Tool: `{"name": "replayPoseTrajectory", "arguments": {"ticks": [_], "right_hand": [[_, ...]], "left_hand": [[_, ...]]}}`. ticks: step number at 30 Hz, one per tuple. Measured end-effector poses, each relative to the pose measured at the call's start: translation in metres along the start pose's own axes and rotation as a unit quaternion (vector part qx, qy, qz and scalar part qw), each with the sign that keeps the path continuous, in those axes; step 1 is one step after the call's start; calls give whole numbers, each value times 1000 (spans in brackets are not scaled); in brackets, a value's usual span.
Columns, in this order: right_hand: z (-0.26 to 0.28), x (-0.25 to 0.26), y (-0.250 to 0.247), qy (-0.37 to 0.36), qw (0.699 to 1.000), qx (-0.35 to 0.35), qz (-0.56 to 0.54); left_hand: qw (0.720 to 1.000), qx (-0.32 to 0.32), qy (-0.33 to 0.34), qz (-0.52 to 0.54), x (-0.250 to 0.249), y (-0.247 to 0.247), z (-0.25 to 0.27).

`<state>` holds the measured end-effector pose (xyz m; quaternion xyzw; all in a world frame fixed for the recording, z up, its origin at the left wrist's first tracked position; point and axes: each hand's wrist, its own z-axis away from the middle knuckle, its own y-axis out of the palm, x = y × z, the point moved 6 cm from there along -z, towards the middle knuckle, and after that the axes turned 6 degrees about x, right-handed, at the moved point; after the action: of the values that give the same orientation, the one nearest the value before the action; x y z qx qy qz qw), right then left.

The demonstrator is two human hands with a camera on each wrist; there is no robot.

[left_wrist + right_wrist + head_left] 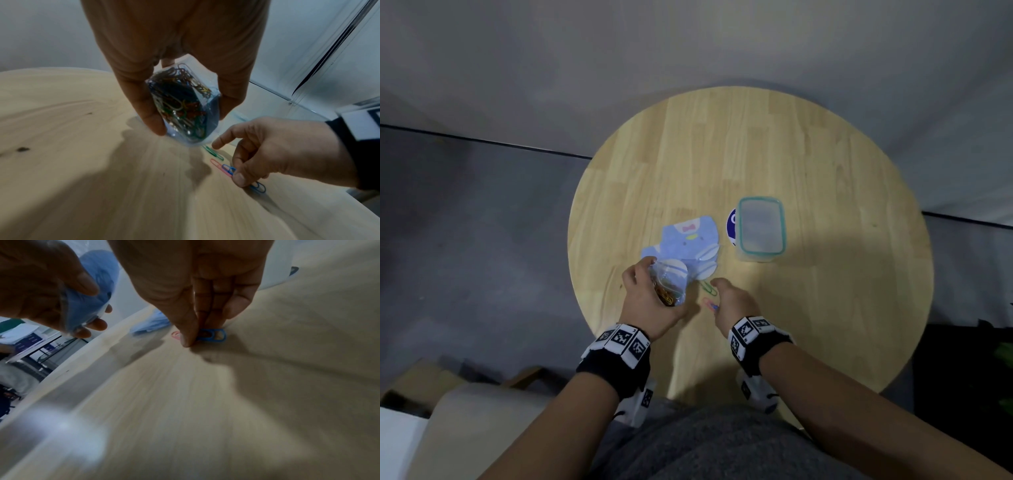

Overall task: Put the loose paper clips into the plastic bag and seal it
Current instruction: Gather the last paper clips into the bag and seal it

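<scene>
Round and made of pale jointed wood, the table (808, 178) stands against a grey wall and dark floor, with the person's grey-clad lap at its near edge. Toward the left, the left hand (650, 301) is raised just above the tabletop with its fingers and thumb curled round a small clear plastic bag (180, 105) already stuffed with multicoloured paper clips. Just behind it lie blue cartoon-penguin paper cut-outs (688, 240), flat on the wood. Between the two hands a loose green paper clip (213, 153) and a loose pink paper clip (219, 166) rest on the table, close together. The right hand (732, 305) is lowered onto the surface; its thumb (185, 331) and bent fingers pinch a blue paper clip (213, 335) that touches the wood, while the index finger points toward the green one. Further right and back, a clear rectangular food container with a teal-rimmed lid (760, 229) stands beside a round dark-blue and white disc (732, 222), partly hidden behind it.
</scene>
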<state>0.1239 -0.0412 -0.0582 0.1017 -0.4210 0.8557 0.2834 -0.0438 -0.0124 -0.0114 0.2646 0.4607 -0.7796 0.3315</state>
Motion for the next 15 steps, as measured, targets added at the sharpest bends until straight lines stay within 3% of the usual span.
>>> {"name": "replayPoseTrajectory", "arguments": {"ticks": [6, 15], "right_hand": [[-6, 8, -3, -57, 997, 41, 36], [-13, 13, 7, -83, 989, 22, 118]], "left_hand": [[1000, 5, -3, -1, 3, 0, 1], [1000, -6, -6, -6, 3, -3, -1]]}}
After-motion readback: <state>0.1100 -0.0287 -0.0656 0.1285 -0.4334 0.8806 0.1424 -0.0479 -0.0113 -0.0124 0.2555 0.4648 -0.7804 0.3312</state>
